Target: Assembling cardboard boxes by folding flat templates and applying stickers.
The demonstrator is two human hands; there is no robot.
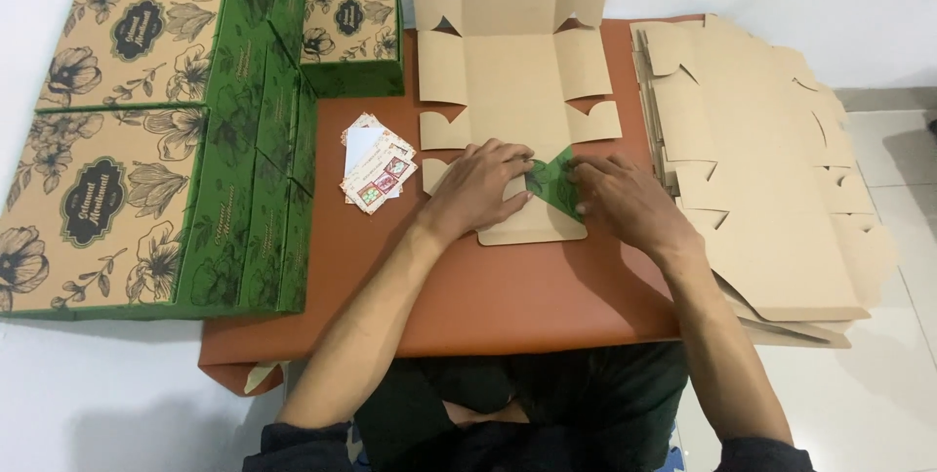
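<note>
A flat, unfolded brown cardboard box blank (508, 72) lies on the reddish-brown mat (508, 296) in front of me. My left hand (478, 187) presses on its near part, fingers bent over a folded-up flap. My right hand (625, 201) rests beside it, fingertips on the same flap, whose green printed side (554, 184) shows between the two hands. The near tab of the blank (532, 228) sticks out below my hands.
Several finished green boxes with floral brown lids (107, 189) are stacked at the left, one more (351, 33) further back. A small pile of cards (376, 164) lies beside them. A stack of flat brown blanks (771, 169) sits at the right, overhanging the mat.
</note>
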